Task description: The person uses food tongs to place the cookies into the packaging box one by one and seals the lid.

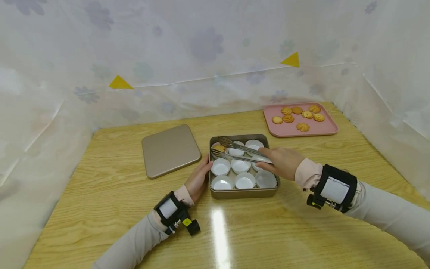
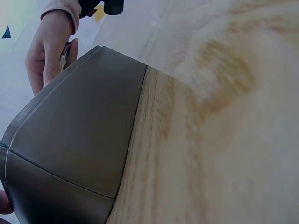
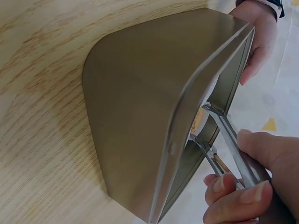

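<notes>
My right hand (image 1: 283, 160) grips metal tongs (image 1: 250, 160) between thumb and fingers. The spread tips of the tongs reach into the far left corner of a gold-brown square tin (image 1: 243, 193). A cookie (image 1: 219, 148) sits there in a white paper cup, between the tips. Several other white paper cups (image 1: 220, 167) stand in rows in the tin, some partly behind the tongs and hand. Against the tin's left wall rests my left hand (image 1: 197, 180), its fingers fairly straight. The right wrist view shows the tongs (image 3: 233, 149) dipping past the tin's rim.
A matching flat lid (image 1: 171, 151) lies left of the tin. At the back right is a pink tray (image 1: 285, 131) with several cookies (image 1: 303, 127). A pale floral sheet (image 1: 201, 56) stands behind the wooden table (image 1: 111, 194).
</notes>
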`<state>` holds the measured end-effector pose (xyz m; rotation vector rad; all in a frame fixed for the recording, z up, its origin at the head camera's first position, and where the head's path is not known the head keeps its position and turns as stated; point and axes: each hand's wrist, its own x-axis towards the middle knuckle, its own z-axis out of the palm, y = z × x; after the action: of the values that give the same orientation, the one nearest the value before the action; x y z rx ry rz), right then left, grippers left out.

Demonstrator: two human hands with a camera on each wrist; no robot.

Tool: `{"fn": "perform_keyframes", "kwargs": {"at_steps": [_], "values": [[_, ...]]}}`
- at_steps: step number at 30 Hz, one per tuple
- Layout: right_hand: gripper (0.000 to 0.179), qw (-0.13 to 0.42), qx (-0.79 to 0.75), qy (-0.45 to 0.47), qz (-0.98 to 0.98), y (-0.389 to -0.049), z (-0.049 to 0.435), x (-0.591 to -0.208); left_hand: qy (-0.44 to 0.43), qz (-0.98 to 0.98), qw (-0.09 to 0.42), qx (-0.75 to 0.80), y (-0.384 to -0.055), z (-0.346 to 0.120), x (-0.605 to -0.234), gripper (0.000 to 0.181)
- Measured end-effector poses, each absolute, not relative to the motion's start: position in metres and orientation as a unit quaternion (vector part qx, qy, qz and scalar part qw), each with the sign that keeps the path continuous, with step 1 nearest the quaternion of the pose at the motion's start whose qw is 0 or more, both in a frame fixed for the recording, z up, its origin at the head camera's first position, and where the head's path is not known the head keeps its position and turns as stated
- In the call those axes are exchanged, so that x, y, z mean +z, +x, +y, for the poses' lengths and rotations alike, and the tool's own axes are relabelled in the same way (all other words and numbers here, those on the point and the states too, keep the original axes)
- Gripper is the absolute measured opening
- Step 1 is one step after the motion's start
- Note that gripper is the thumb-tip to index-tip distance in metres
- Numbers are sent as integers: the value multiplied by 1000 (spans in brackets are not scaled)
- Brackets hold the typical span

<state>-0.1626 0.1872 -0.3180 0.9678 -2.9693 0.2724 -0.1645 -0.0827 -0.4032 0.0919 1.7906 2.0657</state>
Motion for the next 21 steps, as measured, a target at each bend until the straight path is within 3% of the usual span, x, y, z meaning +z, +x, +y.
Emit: {"fn": "perform_keyframes", "kwargs": {"at_steps": [10, 21], "values": [[48, 4, 90, 304, -949, -162, 187, -318, 33, 647, 202, 734, -164, -83, -403, 61], [55, -32, 122, 272, -954, -155, 202, -294, 31, 647, 200, 735, -164, -83, -404, 62]]}}
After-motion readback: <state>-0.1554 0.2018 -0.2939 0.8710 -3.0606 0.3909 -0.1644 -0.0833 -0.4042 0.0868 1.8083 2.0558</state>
